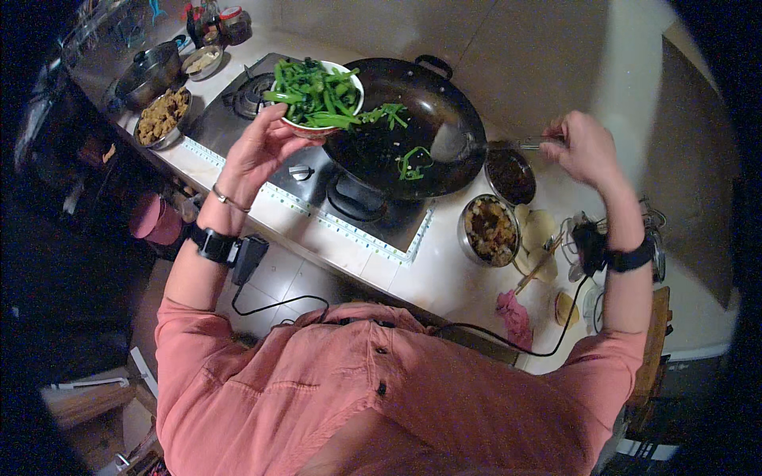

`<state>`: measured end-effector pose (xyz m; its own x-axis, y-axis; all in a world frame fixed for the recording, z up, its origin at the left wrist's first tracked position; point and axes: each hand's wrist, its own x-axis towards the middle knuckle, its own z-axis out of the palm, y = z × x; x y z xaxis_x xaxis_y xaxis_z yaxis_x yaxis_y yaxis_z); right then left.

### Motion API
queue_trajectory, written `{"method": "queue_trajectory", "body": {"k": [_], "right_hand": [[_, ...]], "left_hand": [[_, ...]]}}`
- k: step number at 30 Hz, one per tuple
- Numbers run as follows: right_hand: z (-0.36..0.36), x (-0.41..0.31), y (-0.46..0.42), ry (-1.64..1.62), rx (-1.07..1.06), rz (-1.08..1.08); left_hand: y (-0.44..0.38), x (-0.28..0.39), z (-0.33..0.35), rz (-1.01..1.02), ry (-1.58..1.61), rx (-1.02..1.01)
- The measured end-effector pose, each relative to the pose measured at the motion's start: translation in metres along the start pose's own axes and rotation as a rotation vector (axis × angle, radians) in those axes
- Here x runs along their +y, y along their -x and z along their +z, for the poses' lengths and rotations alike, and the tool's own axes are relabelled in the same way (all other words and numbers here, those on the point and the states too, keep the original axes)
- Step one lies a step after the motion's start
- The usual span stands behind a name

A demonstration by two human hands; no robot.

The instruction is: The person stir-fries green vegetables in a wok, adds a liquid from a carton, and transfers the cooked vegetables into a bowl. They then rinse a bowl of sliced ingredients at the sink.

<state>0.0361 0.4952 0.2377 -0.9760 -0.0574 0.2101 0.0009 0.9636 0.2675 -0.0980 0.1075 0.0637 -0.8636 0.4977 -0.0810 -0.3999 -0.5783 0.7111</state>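
Note:
My left hand (262, 140) grips the rim and side of a white bowl (359, 89) heaped with cooked leafy greens (315, 92). The bowl is held up at the left edge of a large black wok (381, 172). A few green stalks (411, 166) and small pale bits lie inside the wok, and some greens hang over the bowl's right side. In my right hand (580, 149) is the handle of a metal spatula (452, 143), whose blade rests against the wok's right inner wall. My fingers partly hide the handle's end.
The wok sits on a gas stove (300, 172). Right of it stand a dark-filled bowl (511, 175), a metal bowl of food (491, 232), chopsticks (539, 262) and a pink cloth (515, 318). A bowl of brown food (164, 119) and a black pot (149, 71) stand left.

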Motion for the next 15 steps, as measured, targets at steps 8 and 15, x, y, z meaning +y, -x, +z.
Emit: {"method": "queue_trajectory", "body": {"k": [8,15], "right_hand": [[0.056,0.008,-0.072,-0.257,-0.467,-0.026],[0.051,0.001,-0.085,-0.277,-0.394,0.009]], "left_hand": [[0.06,0.015,-0.042,0.052,-0.022,0.109],[0.105,0.014,-0.06,0.086,-0.106,0.211]]}}
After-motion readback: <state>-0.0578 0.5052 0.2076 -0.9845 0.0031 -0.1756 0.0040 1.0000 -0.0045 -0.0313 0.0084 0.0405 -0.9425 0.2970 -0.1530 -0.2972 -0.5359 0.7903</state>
